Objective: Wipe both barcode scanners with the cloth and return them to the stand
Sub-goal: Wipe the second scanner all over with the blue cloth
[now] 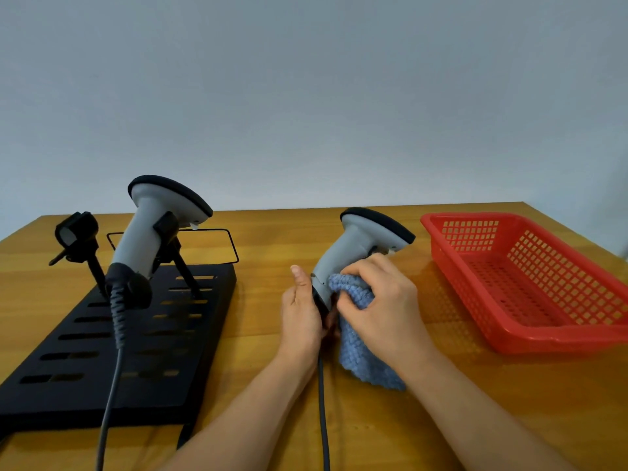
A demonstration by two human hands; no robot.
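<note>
Scanner [353, 246] held by left hand [300, 317], cloth [356, 321] pressed on.

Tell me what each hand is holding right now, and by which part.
The left hand grips the scanner by the lower end of its handle. The right hand holds the blue cloth by its bunched upper part, pressed against the handle.

Our left hand [300, 314] grips the handle of the scanner [360, 246], apparently by its base. Our right hand [380, 300] presses the blue cloth [360, 341] against it. A second scanner [153, 226] sits in the stand [102, 351].
</note>
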